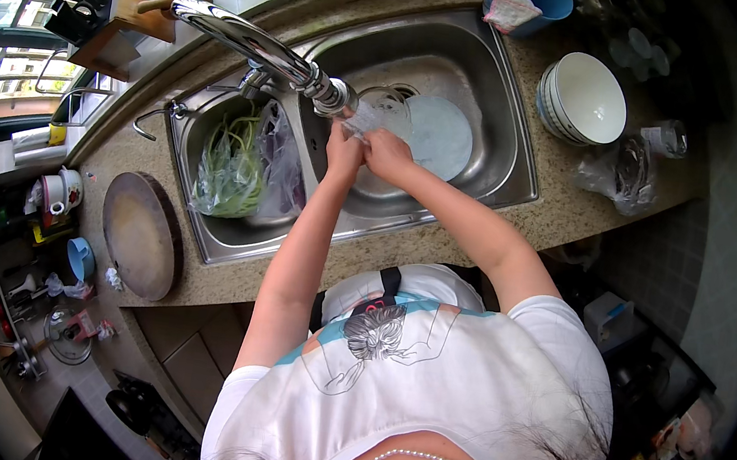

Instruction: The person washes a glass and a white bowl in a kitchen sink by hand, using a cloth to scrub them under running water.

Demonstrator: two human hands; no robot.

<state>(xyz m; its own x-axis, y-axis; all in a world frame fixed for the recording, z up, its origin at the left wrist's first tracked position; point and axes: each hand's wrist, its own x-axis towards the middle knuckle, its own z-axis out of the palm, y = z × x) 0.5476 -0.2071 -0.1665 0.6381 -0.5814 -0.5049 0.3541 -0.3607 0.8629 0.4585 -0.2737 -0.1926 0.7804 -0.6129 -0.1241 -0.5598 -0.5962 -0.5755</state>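
My left hand (345,149) and my right hand (387,154) meet under the outlet of a chrome tap (254,40), above the larger bowl of a steel double sink (521,145). A whitish, clear blur (364,119) lies at my fingertips; whether it is running water or a thin thing in my fingers I cannot tell. Just beyond my right hand, a pale round plate or lid (444,136) rests in the sink, beside a clear round dish (388,104) near the drain. My curled fingers hide what is between them.
Green vegetables in a plastic bag (228,176) fill the smaller sink bowl. A round cutting board (139,234) lies on the counter at left. Stacked bowls (588,98), a plastic bag (624,174) and a blue container (547,8) stand at right. A knife block (114,41) stands by the window.
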